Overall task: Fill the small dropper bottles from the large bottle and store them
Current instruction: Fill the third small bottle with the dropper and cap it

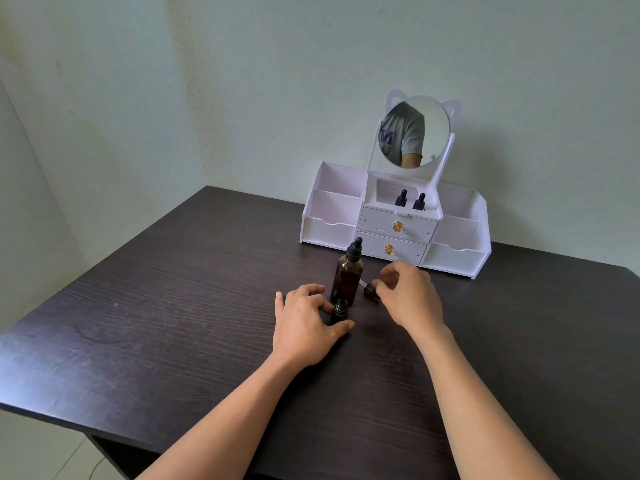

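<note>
**Holding an open small bottle and its dropper cap**

Reaching in from the bottom edge of the frame, two bare forearms lie over a dark wooden table [145, 306]. The left hand [304, 323], just below the centre of the frame, is curled around a small dropper bottle [338, 311]. This bottle is dark, stands upright on the table and has no cap; its threaded neck shows between the thumb, which lies to the lower right of it, and the fingers, which bend around its upper left side. The grip is closed on the bottle.

A little to the right, the right hand [410, 299] pinches a black dropper cap [369, 288] at its fingertips. The cap points to the upper left, and a thin glass tube comes out of it toward the large bottle. The cap is above the table, just beside the large bottle, but I cannot tell if the tube touches it.

Directly behind the small bottle stands the large bottle [347, 277], of brown glass, upright, with a black dropper top still on.

Farther up, near the wall, is a white organizer [329, 216] with two drawers and a round mirror [414, 133] with cat ears. Two capped small bottles [410, 199] stand in its middle upper compartment.
</note>
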